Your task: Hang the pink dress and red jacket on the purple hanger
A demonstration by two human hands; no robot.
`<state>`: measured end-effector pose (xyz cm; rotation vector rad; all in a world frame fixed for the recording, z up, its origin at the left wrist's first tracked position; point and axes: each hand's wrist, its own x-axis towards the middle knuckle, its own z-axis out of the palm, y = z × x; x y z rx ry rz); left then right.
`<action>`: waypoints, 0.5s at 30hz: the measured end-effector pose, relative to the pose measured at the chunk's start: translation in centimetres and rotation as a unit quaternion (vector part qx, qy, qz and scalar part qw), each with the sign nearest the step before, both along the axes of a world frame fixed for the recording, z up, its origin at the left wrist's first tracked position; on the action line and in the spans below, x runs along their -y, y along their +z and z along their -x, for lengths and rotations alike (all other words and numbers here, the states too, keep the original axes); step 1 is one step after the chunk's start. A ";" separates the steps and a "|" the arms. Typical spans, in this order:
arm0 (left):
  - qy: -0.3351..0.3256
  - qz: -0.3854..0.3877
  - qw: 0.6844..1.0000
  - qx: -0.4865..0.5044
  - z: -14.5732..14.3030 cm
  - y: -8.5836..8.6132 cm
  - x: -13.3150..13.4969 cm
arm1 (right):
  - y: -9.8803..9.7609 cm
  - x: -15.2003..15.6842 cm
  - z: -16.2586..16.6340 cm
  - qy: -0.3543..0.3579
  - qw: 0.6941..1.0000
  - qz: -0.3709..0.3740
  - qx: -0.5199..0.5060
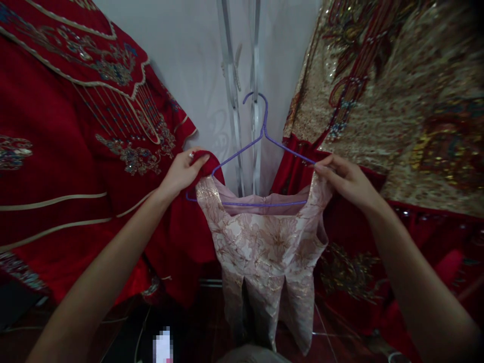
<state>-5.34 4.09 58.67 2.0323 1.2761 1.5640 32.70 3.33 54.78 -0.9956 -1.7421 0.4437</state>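
A pale pink sleeveless dress [260,237] with a metallic floral pattern hangs on a purple wire hanger [263,132]. The hanger's hook lies in front of a metal upright; whether it is hooked there I cannot tell. My left hand [184,172], wearing a ring, is closed with the thumb over a fold of red cloth [212,162], close beside the dress's left strap. Its other fingers are mostly hidden. My right hand [342,179] pinches the dress's right strap at the hanger's end. The dress's lower part hangs down in folds.
A red embroidered garment [75,111] with beaded fringe fills the left side. To the right hangs a gold sequined garment [381,126] with red cloth under it. Two metal uprights [231,85] stand before a pale wall [181,50]. Below is a dark reddish floor [212,327].
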 end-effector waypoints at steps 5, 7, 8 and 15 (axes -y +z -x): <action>-0.110 0.044 0.985 0.126 -1.9 0.7 -1.2 | 2.0 -0.6 -3.9 0.107 0.985 0.130 0.036; -0.149 0.083 0.971 0.167 -1.9 0.6 -1.8 | 1.9 -1.4 -3.5 0.185 0.959 0.215 0.021; -0.162 0.105 0.964 0.185 -1.9 0.5 -2.1 | 1.6 -1.8 -2.5 0.223 0.942 0.249 0.018; -0.165 0.178 0.946 0.216 -1.6 -0.3 -2.3 | -1.8 -3.3 8.7 0.324 0.916 0.235 0.038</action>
